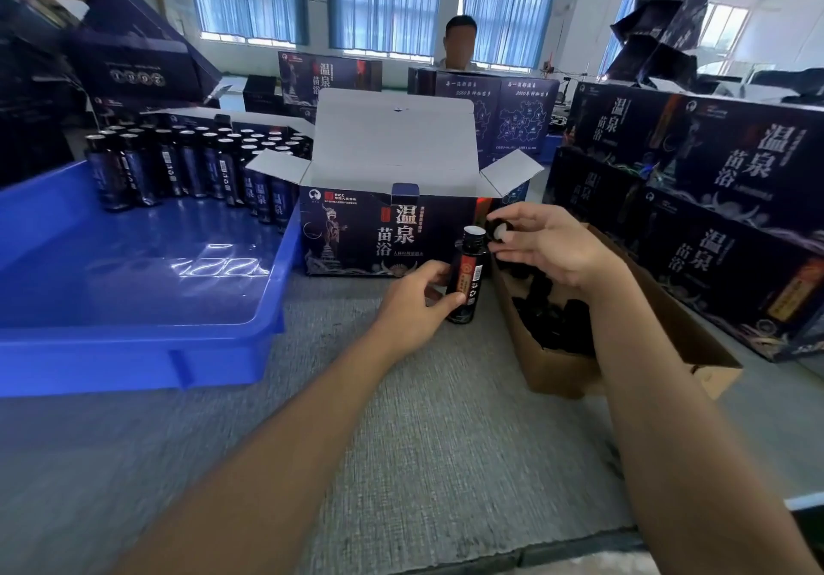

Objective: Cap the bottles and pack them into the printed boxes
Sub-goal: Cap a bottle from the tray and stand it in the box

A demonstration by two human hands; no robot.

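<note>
Far to the left of my grip, the blue tray [111, 360] holds rows of dark bottles [187, 164] with open mouths, waiting their turn. I judge that I am at the capping step. My left hand [414, 302] is wrapped round the lower body of one bottle [466, 275], fingers and thumb curled on it and holding it roughly upright. Just behind it stands the open printed box [356, 235], flaps up. My right hand [548, 249] pinches a black cap [499, 231] between thumb and fingertips, its white liner showing, just beside the bottle's mouth and not yet on it. Next the cap needs turning mouth-down, centring and screwing on. Below that hand sits the brown carton of caps [557, 365]; further right are the stacked printed boxes [713, 218].
</note>
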